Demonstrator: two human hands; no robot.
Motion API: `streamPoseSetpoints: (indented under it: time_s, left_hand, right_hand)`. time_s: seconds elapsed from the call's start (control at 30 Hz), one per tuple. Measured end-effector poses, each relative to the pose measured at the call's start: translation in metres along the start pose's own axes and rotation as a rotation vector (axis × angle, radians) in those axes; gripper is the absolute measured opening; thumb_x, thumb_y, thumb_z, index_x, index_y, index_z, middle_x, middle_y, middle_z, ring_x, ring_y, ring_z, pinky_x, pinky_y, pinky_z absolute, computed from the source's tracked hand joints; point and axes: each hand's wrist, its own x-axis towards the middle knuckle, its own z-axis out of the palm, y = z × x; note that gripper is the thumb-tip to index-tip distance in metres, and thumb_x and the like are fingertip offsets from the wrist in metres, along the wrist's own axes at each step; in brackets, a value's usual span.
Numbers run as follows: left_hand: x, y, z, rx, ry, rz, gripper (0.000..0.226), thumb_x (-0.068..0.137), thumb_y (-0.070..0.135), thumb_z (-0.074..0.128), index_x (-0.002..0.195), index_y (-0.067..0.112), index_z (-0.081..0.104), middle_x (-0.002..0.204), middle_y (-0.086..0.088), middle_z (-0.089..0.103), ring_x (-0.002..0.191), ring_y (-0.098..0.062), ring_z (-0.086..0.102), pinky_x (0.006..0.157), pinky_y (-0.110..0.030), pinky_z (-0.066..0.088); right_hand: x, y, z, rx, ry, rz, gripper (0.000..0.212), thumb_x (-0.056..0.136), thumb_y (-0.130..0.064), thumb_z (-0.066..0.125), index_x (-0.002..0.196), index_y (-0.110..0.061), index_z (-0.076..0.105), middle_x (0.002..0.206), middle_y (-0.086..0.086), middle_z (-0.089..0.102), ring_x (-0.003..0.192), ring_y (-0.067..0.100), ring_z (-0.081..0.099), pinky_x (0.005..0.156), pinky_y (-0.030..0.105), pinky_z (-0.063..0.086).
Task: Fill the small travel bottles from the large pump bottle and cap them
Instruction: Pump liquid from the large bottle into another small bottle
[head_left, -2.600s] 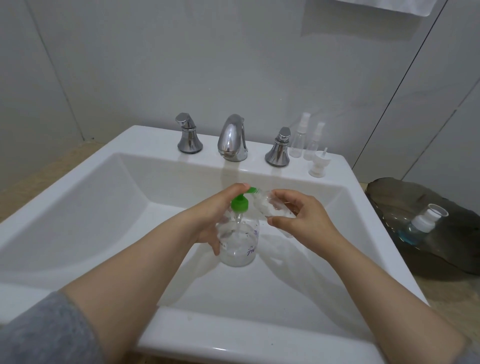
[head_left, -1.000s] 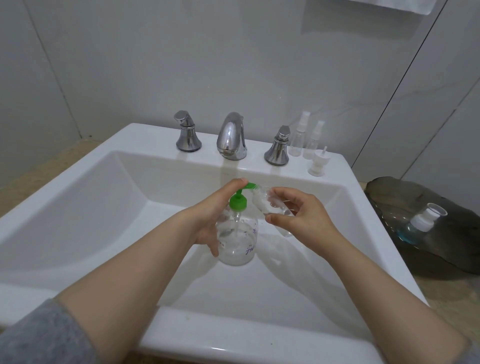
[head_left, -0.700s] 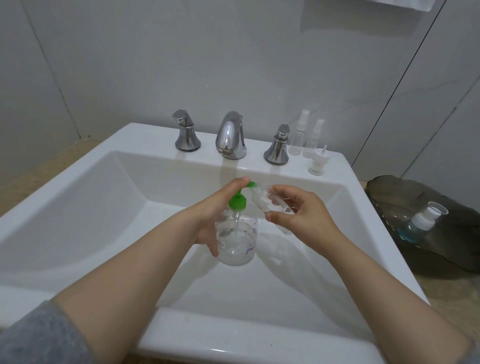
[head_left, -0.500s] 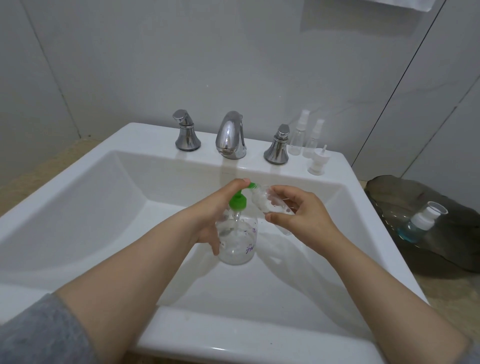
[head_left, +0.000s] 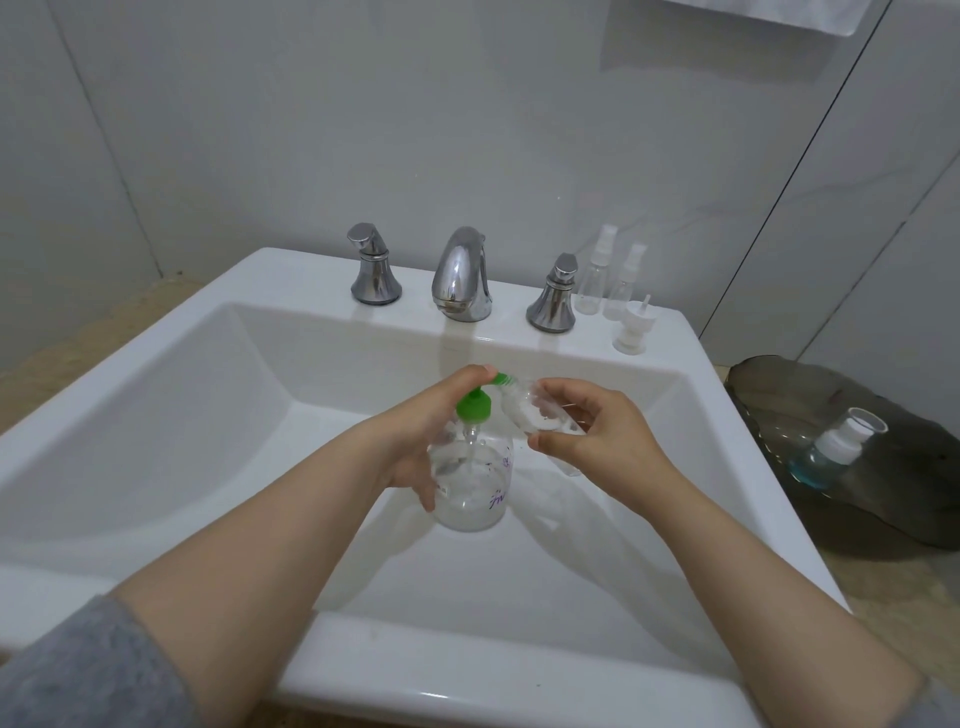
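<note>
Pump bottle (head_left: 472, 488) up over the bowl of one big white sink (head_left: 311, 280), near the middle. One shiny tap (head_left: 462, 275) on the back rim, with a left handle (head_left: 374, 273) and a right handle (head_left: 553, 296), so two handles. One dark glass tray (head_left: 883, 509) on the surface (head_left: 878, 597), just right of the sink.

One pump bottle only: big, round and clear, with a green pump top (head_left: 474, 410) and some clear liquid low inside.

Two bare hands. Left hand (head_left: 415, 436) wrapped round the pump bottle, fingers curled on its side, one finger on top of the green pump. Right hand (head_left: 597, 441) gripping one small clear bottle (head_left: 527, 413), pinched by thumb and fingers, tipped over, open mouth right at the green spout. Hard to tell how much inside that one.

Four small bottles in all: the one in the right hand; a first spray bottle (head_left: 595, 283) and a second spray bottle (head_left: 626, 291), side by side on the back right rim, tops on, looking clear inside; and a blue bottle (head_left: 831, 447) lying tipped in the dark tray, blue liquid in it, white top on.

One loose white top (head_left: 631, 332) on the rim, just in front of the two spray bottles.
</note>
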Motion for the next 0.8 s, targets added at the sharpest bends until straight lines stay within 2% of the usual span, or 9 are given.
streamPoseSetpoints:
  time_s: [0.1, 0.23, 0.37, 0.53, 0.7, 0.8]
  left_hand:
    - [-0.0012, 0.001, 0.0002, 0.021, -0.007, -0.009, 0.093, 0.057, 0.079, 0.061, 0.139, 0.037, 0.046, 0.154, -0.007, 0.034, 0.138, -0.039, 0.04, 0.103, -0.079, 0.024]
    - [-0.0034, 0.0036, 0.0002, -0.014, -0.017, -0.02, 0.088, 0.066, 0.085, 0.057, 0.138, 0.036, 0.046, 0.153, -0.009, 0.036, 0.142, -0.039, 0.034, 0.105, -0.079, 0.02]
    - [-0.0033, 0.0034, 0.001, 0.007, -0.007, -0.022, 0.102, 0.057, 0.083, 0.066, 0.143, 0.034, 0.044, 0.154, -0.009, 0.035, 0.14, -0.04, 0.037, 0.106, -0.078, 0.022]
    - [-0.0054, 0.0041, 0.0028, -0.004, 0.006, 0.029, 0.092, 0.054, 0.074, 0.062, 0.137, 0.036, 0.049, 0.15, -0.006, 0.037, 0.14, -0.039, 0.037, 0.1, -0.08, 0.026]
    - [-0.0056, 0.004, 0.0015, 0.021, 0.007, 0.057, 0.084, 0.057, 0.068, 0.062, 0.132, 0.03, 0.056, 0.146, -0.008, 0.041, 0.139, -0.038, 0.037, 0.095, -0.082, 0.03]
    - [-0.0054, 0.0045, 0.0012, 0.027, 0.009, 0.055, 0.081, 0.059, 0.066, 0.063, 0.13, 0.028, 0.057, 0.143, -0.008, 0.042, 0.137, -0.038, 0.039, 0.095, -0.082, 0.03]
  right_hand:
    - [0.001, -0.0004, -0.0003, 0.018, 0.014, -0.007, 0.048, 0.073, -0.006, 0.079, 0.114, -0.028, 0.066, 0.11, -0.012, 0.069, 0.104, 0.007, 0.064, 0.099, 0.037, 0.05]
    - [0.0006, -0.0015, -0.001, 0.028, 0.022, -0.022, 0.048, 0.073, -0.005, 0.079, 0.113, -0.029, 0.066, 0.109, -0.015, 0.069, 0.105, 0.004, 0.063, 0.1, 0.034, 0.049]
    - [0.0005, -0.0014, -0.0011, 0.026, 0.022, -0.031, 0.047, 0.073, -0.004, 0.079, 0.112, -0.028, 0.066, 0.109, -0.015, 0.069, 0.106, 0.002, 0.063, 0.1, 0.032, 0.049]
    - [0.0008, -0.0015, -0.0009, 0.021, 0.017, -0.03, 0.047, 0.073, -0.005, 0.079, 0.11, -0.031, 0.066, 0.108, -0.015, 0.069, 0.104, 0.003, 0.064, 0.098, 0.031, 0.05]
    - [0.0, -0.0008, -0.0008, -0.011, 0.005, -0.024, 0.048, 0.073, -0.005, 0.079, 0.098, -0.042, 0.062, 0.103, -0.019, 0.068, 0.098, -0.001, 0.064, 0.093, 0.028, 0.052]
    - [0.0003, 0.0012, -0.0003, -0.015, -0.001, -0.007, 0.047, 0.073, -0.007, 0.079, 0.108, -0.035, 0.065, 0.107, -0.015, 0.069, 0.1, 0.001, 0.064, 0.094, 0.031, 0.052]
